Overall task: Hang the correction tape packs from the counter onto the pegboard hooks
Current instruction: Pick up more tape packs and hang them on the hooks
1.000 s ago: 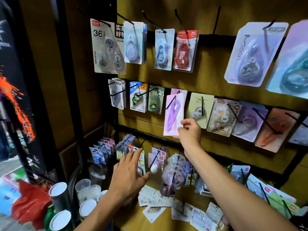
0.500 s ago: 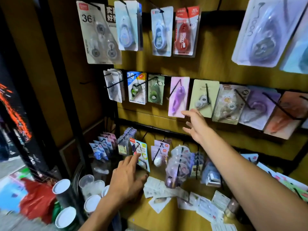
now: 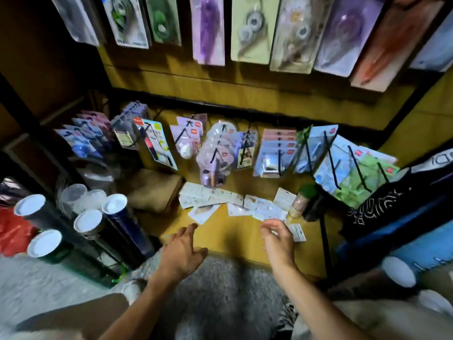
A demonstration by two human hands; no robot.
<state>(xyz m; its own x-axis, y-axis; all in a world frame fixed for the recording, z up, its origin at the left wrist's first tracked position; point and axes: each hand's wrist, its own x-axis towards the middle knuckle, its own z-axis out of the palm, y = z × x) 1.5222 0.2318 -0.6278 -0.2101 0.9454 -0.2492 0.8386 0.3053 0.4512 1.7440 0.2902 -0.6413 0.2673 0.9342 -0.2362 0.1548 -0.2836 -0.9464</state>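
Off the counter's (image 3: 232, 239) left edge stand dark tubes (image 3: 115, 212) with pale round caps, beside a red plastic bag (image 3: 12, 231); both look smooth and glossy. A soft tan cushion-like lump (image 3: 152, 190) sits on the counter's left part.

The left hand (image 3: 182, 251) hovers over the counter's front edge with its fingers loosely spread and straightish, holding nothing. The loose packs (image 3: 213, 197) lie ahead of its fingertips and a little to the right, flat on the yellow wooden top in an overlapping row that runs left to right across the middle of the counter. They are thin, pale, rectangular cards, slightly shiny; blur hides their print.

The right hand (image 3: 278, 239) is over the front edge too, right of the left hand, fingers gently curled downward and empty as far as can be seen. It looks the nearer one: the row's right end (image 3: 267, 212) is just beyond its fingertips, and one separate card (image 3: 297, 232) lies just beside it on the right. A short reach forward should meet those first.

Behind the row, at the counter's back edge, low black wire hooks (image 3: 331, 163) carry crowded blister packs. Above, on the pegboard (image 3: 245, 79), hangs a row of long, flat carded packs (image 3: 208, 30) in clear plastic.
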